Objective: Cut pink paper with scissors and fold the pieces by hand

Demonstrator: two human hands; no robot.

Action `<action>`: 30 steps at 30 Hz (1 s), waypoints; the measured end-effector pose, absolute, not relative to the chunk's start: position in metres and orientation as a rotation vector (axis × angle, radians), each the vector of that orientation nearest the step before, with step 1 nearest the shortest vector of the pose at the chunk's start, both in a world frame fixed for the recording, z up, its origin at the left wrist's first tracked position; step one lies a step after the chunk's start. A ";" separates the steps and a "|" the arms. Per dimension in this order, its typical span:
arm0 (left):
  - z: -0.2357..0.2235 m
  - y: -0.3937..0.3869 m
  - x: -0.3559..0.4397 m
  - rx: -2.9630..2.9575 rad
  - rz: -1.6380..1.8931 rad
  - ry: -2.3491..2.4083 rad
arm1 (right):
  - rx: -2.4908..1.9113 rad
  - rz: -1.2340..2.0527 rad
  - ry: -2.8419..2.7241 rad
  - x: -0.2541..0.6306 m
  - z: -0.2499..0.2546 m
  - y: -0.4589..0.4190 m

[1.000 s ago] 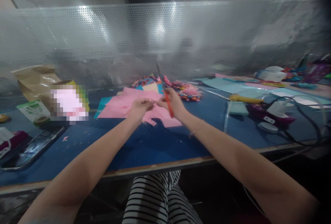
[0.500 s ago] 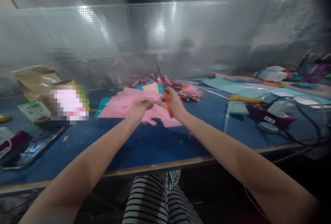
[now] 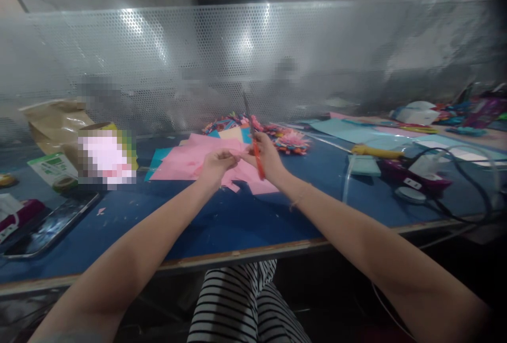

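Observation:
My left hand [image 3: 216, 166] is closed in a pinch over the pile of pink paper sheets [image 3: 186, 160] on the blue table [image 3: 222, 221]; what its fingertips hold is too small to make out. My right hand [image 3: 269, 159] touches it from the right and is wrapped round red-handled scissors [image 3: 255, 147], whose blades point up and away. Behind both hands lies a heap of colourful paper flowers [image 3: 277, 137].
At the left stand a brown paper bag [image 3: 51, 123], a green packet [image 3: 53, 168] and a phone [image 3: 47, 226]. On the right are a yellow-handled tool [image 3: 376, 151], a white plug with black cables [image 3: 455, 189], light blue sheets [image 3: 356, 131]. A perforated metal screen [image 3: 253, 57] backs the table.
The scissors have tipped more upright in my right hand, the blade tip swinging slightly right. Both hands stay together over the pink paper.

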State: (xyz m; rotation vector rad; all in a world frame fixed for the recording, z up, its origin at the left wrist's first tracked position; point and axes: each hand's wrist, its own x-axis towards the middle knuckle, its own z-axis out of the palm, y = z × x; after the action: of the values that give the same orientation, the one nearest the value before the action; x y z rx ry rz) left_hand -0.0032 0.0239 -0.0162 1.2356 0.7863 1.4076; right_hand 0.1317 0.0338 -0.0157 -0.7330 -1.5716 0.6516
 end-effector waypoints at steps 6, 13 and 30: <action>-0.017 0.025 -0.003 1.328 1.443 0.786 | -0.746 0.664 -1.569 0.131 -0.016 0.032; -0.015 0.024 -0.002 1.324 1.462 0.811 | -0.708 0.772 -1.503 0.129 -0.014 0.027; -0.010 0.021 -0.003 1.393 1.502 0.812 | -0.680 0.908 -1.455 0.132 -0.008 0.025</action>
State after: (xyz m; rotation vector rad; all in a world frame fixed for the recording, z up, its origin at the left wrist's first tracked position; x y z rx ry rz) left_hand -0.0026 0.0214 -0.0098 1.3925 0.8123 1.5020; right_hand 0.1320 0.0246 -0.0078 -0.6798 -1.4545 0.9079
